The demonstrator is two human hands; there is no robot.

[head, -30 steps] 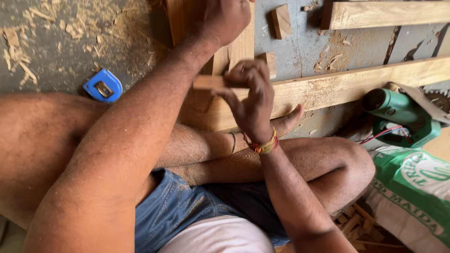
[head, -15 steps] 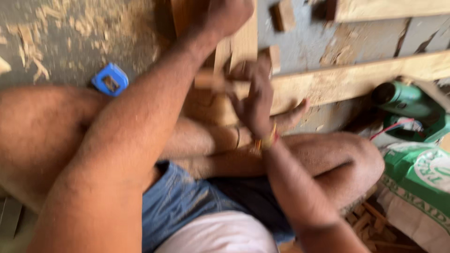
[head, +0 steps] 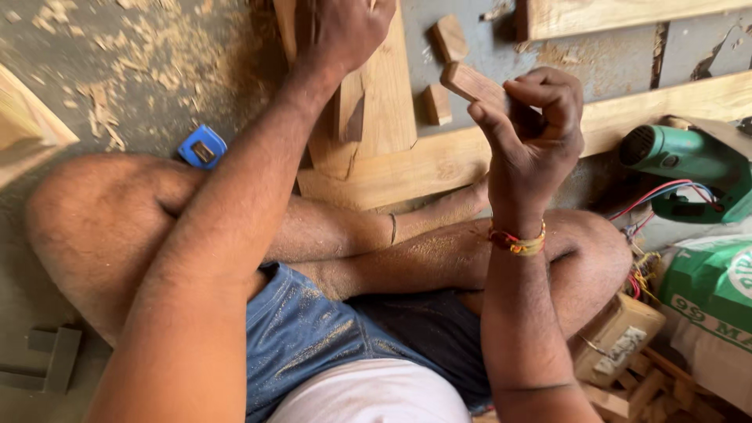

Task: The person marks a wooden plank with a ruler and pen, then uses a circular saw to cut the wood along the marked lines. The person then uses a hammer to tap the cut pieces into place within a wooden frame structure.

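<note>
Small rectangular wooden block (head: 470, 83), pale brown and rough-sawn, pinched between curled fingers of right hand (head: 533, 133). Left hand (head: 341, 31) pressed closed-fingered on upright wooden piece (head: 348, 110) over flat board (head: 388, 117).

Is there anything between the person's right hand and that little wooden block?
Nothing visible: the right hand already holds the small wooden block in its fingertips, lifted above the plank. The left hand rests on a board.

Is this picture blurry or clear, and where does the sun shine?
Head view: sharp, no smear; bright sun lights the right hand holding the small wood block and the plank; the left hand casts a dark shadow on the wood beneath it.
</note>
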